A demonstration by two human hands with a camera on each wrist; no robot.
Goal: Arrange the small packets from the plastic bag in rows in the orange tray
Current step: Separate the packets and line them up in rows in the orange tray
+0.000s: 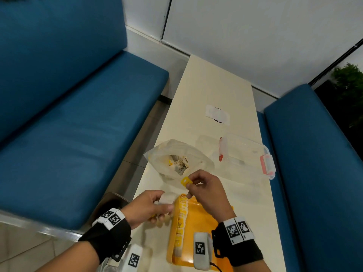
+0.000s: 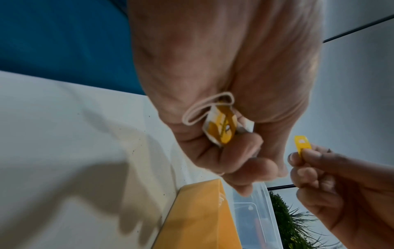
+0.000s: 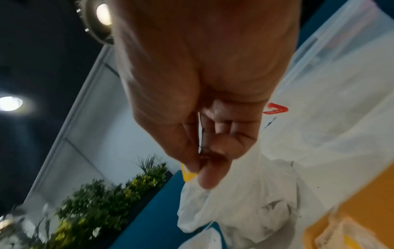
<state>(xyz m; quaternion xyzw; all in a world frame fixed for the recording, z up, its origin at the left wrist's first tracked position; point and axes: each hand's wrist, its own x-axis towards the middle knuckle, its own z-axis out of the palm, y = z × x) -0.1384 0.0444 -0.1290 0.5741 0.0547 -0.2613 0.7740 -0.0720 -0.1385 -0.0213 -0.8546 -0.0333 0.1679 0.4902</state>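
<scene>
A clear plastic bag (image 1: 193,154) holding several small packets (image 1: 179,163) lies open on the table beyond the orange tray (image 1: 204,218). A row of packets (image 1: 179,224) stands along the tray's left side. My left hand (image 1: 165,207) hovers over the tray's left edge and grips a small bundle of white and yellow packets (image 2: 221,128) with a rubber band (image 2: 204,109) looped by it. My right hand (image 1: 189,183), above the tray's far end, pinches a small yellow tag (image 1: 184,181) between thumb and fingers; the tag (image 2: 301,144) also shows in the left wrist view.
A clear lidded container (image 1: 245,156) with red latches sits right of the bag. A white sticker-like patch (image 1: 217,114) lies further up the narrow cream table (image 1: 216,85). Blue bench seats (image 1: 78,134) flank both long sides.
</scene>
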